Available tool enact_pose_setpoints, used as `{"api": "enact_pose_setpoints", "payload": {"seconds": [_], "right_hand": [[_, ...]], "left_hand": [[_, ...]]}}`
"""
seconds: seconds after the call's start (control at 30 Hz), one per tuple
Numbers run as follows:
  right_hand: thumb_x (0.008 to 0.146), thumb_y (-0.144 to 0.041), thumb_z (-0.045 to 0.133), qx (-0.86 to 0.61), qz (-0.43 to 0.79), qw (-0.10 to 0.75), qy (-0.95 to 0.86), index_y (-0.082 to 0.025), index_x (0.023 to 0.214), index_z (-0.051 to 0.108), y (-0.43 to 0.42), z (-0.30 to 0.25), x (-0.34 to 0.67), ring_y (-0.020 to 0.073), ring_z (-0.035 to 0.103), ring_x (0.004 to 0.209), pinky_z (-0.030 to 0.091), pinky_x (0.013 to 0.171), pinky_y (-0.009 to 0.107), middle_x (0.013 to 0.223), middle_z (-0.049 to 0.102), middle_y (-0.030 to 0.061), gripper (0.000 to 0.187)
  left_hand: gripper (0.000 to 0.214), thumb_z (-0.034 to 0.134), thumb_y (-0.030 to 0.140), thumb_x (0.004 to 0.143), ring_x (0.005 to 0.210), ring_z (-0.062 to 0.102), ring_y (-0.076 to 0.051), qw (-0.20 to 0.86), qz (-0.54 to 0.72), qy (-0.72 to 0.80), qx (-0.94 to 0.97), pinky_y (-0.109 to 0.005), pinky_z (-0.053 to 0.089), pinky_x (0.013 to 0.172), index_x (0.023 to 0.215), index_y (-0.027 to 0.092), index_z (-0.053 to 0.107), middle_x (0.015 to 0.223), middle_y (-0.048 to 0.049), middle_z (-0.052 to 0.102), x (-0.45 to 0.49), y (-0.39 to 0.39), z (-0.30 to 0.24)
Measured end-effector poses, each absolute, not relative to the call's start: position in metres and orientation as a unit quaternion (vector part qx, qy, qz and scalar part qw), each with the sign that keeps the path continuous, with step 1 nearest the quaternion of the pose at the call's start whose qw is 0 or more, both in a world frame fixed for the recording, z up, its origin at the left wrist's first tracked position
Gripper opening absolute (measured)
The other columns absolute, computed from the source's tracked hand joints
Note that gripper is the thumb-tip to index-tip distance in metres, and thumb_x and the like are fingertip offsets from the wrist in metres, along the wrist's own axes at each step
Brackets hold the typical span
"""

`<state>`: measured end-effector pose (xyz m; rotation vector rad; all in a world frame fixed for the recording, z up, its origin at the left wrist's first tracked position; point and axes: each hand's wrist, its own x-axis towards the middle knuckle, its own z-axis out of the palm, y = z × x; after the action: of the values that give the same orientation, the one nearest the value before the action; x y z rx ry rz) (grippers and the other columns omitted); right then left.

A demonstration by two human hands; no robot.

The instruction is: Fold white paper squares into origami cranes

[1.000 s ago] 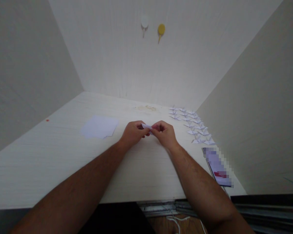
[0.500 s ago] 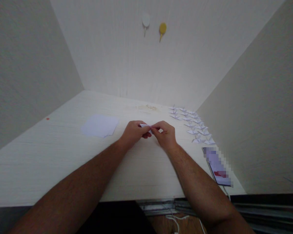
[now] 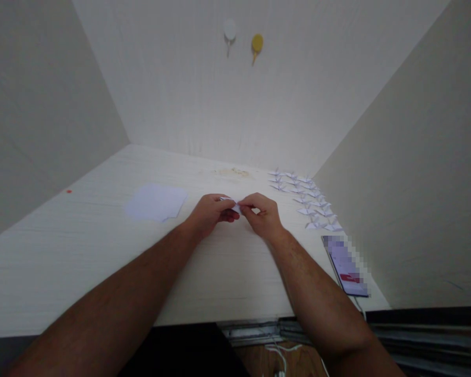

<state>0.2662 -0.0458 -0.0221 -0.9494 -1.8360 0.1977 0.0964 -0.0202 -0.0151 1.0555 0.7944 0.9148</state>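
Observation:
Between my two hands, above the middle of the table, is a small piece of folded white paper. My left hand grips its left side, thumb on top and fingers beneath. The fingertips of my right hand pinch its right end. Parts of the paper are hidden behind my fingers. To the right stand several folded white paper cranes in rows. Left of my hands lies a stack of white paper sheets, flat on the table.
A phone or tablet with a lit screen lies near the right edge, a white cable running from it. The white table meets walls on three sides. Two hooks, one white and one yellow, are on the back wall.
The view has shifted slightly. My left thumb and the folded paper have changed angle a little, while both hands keep their hold on it.

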Motion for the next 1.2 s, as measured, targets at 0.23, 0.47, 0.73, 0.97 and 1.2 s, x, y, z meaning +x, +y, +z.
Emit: {"api": "enact_pose_setpoints", "payload": {"seconds": [0.23, 0.47, 0.73, 0.97, 1.2], "right_hand": [[0.08, -0.025, 0.064, -0.447, 0.156, 0.504, -0.722, -0.023, 0.078, 0.072, -0.0489, -0.0199, 0.262, 0.0142, 0.063, 0.072, 0.051, 0.065, 0.028, 0.078, 0.07, 0.0031, 0.008], [0.07, -0.033, 0.072, -0.504, 0.294, 0.527, -0.618, -0.02, 0.072, 0.066, -0.0462, -0.0259, 0.2578, 0.01, 0.054, 0.054, 0.044, 0.051, 0.024, 0.067, 0.064, -0.0001, 0.015], [0.065, -0.029, 0.072, -0.494, 0.351, 0.536, -0.588, -0.02, 0.078, 0.061, -0.0423, -0.0281, 0.2566, 0.0103, 0.056, 0.061, 0.047, 0.057, 0.024, 0.073, 0.063, -0.0015, 0.02], [0.066, -0.039, 0.076, -0.504, 0.394, 0.511, -0.574, -0.018, 0.071, 0.062, -0.0425, -0.0241, 0.2576, 0.0106, 0.055, 0.054, 0.041, 0.052, 0.024, 0.06, 0.062, -0.0015, 0.025], [0.062, -0.038, 0.078, -0.488, 0.44, 0.533, -0.533, -0.019, 0.07, 0.062, -0.0399, -0.0272, 0.2587, 0.0118, 0.058, 0.055, 0.045, 0.054, 0.025, 0.061, 0.065, -0.0014, 0.026]], "left_hand": [[0.02, 0.075, 0.029, 0.066, 0.056, 0.062, -0.012, 0.683, 0.394, 0.36, 0.498, -0.023, 0.048, 0.055, 0.069, 0.012, 0.064, 0.061, -0.0039, 0.065, 0.0943, -0.0195, -0.0159], [0.016, 0.071, 0.028, 0.068, 0.054, 0.061, -0.013, 0.646, 0.403, 0.37, 0.531, -0.024, 0.048, 0.054, 0.069, 0.014, 0.064, 0.059, -0.003, 0.064, 0.0958, -0.019, -0.0182], [0.014, 0.067, 0.027, 0.072, 0.052, 0.059, -0.012, 0.558, 0.417, 0.391, 0.602, -0.023, 0.048, 0.053, 0.072, 0.013, 0.066, 0.057, -0.0027, 0.066, 0.0962, -0.0236, -0.0132], [0.018, 0.071, 0.029, 0.071, 0.057, 0.063, -0.014, 0.535, 0.439, 0.387, 0.609, -0.025, 0.05, 0.056, 0.077, 0.012, 0.068, 0.064, -0.0049, 0.069, 0.0954, -0.0254, -0.0107], [0.024, 0.076, 0.031, 0.067, 0.063, 0.063, -0.014, 0.588, 0.457, 0.352, 0.567, -0.027, 0.052, 0.062, 0.078, 0.012, 0.067, 0.069, -0.0051, 0.07, 0.097, -0.0243, -0.0164]]}}
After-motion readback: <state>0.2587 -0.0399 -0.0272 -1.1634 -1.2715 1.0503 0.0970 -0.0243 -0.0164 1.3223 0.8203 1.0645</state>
